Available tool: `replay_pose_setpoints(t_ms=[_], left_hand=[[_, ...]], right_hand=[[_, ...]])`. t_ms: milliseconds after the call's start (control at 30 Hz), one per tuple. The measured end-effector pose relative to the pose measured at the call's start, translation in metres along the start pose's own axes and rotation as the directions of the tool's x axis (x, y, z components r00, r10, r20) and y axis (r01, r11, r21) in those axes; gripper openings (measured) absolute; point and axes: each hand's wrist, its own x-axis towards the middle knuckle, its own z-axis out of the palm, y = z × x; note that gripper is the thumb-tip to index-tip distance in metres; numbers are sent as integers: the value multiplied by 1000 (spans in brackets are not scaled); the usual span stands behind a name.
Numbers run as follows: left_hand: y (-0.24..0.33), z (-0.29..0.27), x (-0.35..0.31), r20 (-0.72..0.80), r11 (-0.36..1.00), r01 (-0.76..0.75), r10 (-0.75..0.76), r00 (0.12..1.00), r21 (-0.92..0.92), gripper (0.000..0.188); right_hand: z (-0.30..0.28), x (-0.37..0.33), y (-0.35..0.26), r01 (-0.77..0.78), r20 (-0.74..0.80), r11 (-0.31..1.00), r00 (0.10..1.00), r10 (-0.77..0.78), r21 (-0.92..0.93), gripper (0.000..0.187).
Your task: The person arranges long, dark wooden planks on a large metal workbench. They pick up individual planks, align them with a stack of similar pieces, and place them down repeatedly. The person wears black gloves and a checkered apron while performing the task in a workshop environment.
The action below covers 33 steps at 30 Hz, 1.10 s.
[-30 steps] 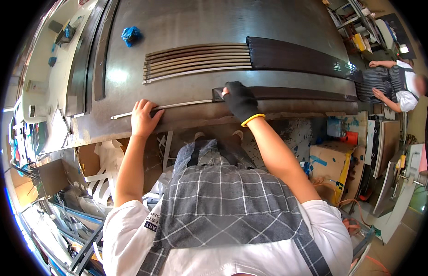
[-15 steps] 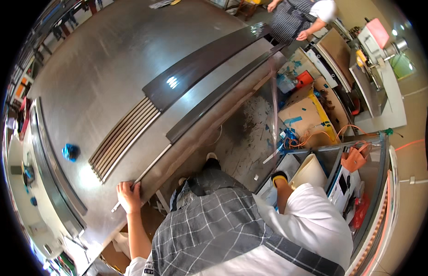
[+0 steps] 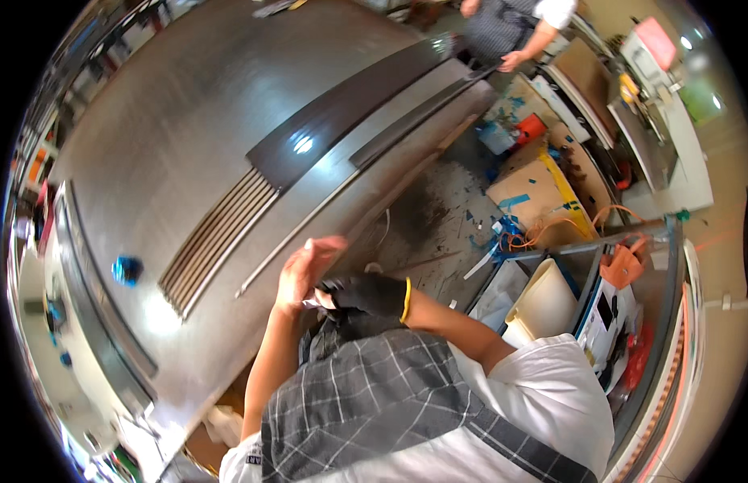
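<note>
- Beside the near edge of the worktable (image 3: 189, 113), the bare left hand (image 3: 303, 272) is raised with fingers stretched wide and blurred; no held thing shows in it.
- Right against its wrist, or just beside it, the black-gloved right hand (image 3: 364, 296) has its fingers curled in; whether they grip something small, I cannot tell.
- Beyond the hands, the thin pale strip (image 3: 297, 233) lies on the worktable, roughly along the near edge, touched by neither hand. Half a second ago the left hand was on it, so it now rests without that hold.
- The strip's far end reaches the narrow dark profile (image 3: 422, 117); whether they are joined is unclear. Both have shifted along the near edge toward the co-worker, whose hand (image 3: 515, 60) is at the profile's far end, by the worktable's right corner.
- Farther in, the wide dark panel (image 3: 350, 101) lies with a row of slim strips (image 3: 221, 237) running from its left end.
- Toward the left edge sits a crumpled blue wad (image 3: 126, 271).
- Off the right corner, a cardboard box (image 3: 519, 183) stands below.
</note>
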Motion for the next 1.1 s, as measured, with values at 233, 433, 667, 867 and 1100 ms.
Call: replay_pose_setpoints(t_ms=[233,433,667,867,1100], left_hand=[[-13,-92,-132,-67,925,381,-379,923,16,54],[23,-256,-293,-864,212,890,409,293,403,39],[54,-220,-195,-307,-31,621,850,429,783,34],[0,-158,-59,-229,27,347,798,558,937,25],[-22,-139,-74,-388,165,441,784,483,882,29]], right_hand=[[-20,72,-38,-296,123,741,952,281,603,15],[1,111,18,-325,3,833,931,365,-448,21],[16,173,64,-89,-56,367,993,100,-926,22],[22,192,65,-153,-125,277,985,115,-949,20],[35,173,70,-130,-98,261,986,133,-957,16]])
